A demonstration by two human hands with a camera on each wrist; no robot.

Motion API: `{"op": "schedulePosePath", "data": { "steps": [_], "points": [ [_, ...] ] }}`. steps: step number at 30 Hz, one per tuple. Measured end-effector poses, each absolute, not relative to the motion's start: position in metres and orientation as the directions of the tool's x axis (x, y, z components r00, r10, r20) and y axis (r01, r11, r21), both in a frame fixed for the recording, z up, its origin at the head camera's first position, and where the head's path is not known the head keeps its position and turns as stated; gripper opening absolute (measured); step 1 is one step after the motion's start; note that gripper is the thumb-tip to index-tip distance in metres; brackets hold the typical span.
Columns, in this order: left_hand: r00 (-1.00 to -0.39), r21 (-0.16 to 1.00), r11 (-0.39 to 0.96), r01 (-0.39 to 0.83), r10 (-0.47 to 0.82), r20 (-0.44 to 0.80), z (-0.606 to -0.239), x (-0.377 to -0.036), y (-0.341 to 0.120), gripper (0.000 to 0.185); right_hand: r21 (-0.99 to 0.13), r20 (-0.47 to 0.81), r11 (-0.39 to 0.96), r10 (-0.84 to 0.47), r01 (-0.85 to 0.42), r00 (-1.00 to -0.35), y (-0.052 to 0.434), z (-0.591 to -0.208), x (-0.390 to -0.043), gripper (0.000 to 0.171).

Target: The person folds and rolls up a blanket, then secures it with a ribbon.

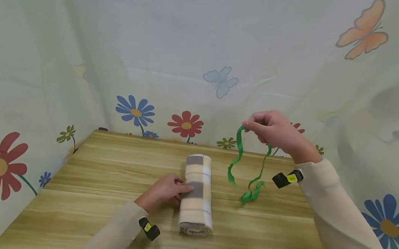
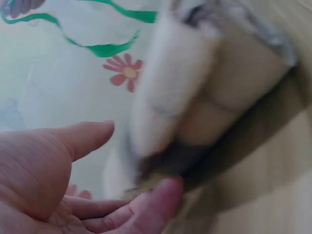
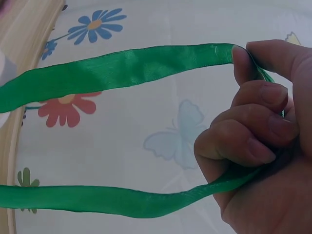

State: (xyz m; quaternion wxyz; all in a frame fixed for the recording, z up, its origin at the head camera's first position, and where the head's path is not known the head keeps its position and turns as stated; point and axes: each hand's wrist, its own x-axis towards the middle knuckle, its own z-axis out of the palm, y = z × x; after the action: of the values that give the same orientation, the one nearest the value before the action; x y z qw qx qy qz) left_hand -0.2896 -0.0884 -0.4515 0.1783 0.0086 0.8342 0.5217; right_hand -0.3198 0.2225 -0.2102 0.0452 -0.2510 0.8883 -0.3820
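A rolled towel in cream and grey checks lies lengthwise on the wooden table. My left hand rests against its left side, straight fingertips touching the grey band; the left wrist view shows the same towel blurred beside my relaxed fingers. My right hand is raised above the table to the right and pinches a green ribbon. Both ribbon ends hang down, one bunched on the tabletop. Up close, the ribbon loops through my curled fingers.
Pale curtains printed with flowers and butterflies enclose the table on three sides. Small black wrist cameras sit on both sleeves. Bare wood shows left of the towel and along the front edge.
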Motion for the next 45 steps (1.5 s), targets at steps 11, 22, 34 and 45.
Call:
{"op": "schedulePosePath", "data": {
  "steps": [11,22,34,45],
  "points": [
    [-0.927,0.852,0.387,0.353,0.267,0.263,-0.382,-0.295,-0.070,0.033,-0.798,0.039,0.408,-0.700,-0.444,-0.713,0.192,-0.233,-0.321,0.035],
    [-0.836,0.938,-0.225,0.265,0.431,0.340,-0.349,-0.286,-0.041,0.042,-0.828,0.012,0.339,-0.786,-0.447,-0.618,0.169,-0.253,-0.319,0.031],
    [-0.866,0.954,-0.202,0.221,0.409,0.288,-0.350,-0.287,-0.061,0.024,-0.842,-0.013,0.359,-0.760,-0.402,-0.650,0.171,-0.268,-0.320,0.038],
    [-0.900,0.975,-0.063,0.212,0.375,0.220,-0.351,-0.289,-0.100,0.025,-0.854,-0.012,0.371,-0.715,-0.365,-0.699,0.184,-0.287,-0.325,0.042]
  ]
}}
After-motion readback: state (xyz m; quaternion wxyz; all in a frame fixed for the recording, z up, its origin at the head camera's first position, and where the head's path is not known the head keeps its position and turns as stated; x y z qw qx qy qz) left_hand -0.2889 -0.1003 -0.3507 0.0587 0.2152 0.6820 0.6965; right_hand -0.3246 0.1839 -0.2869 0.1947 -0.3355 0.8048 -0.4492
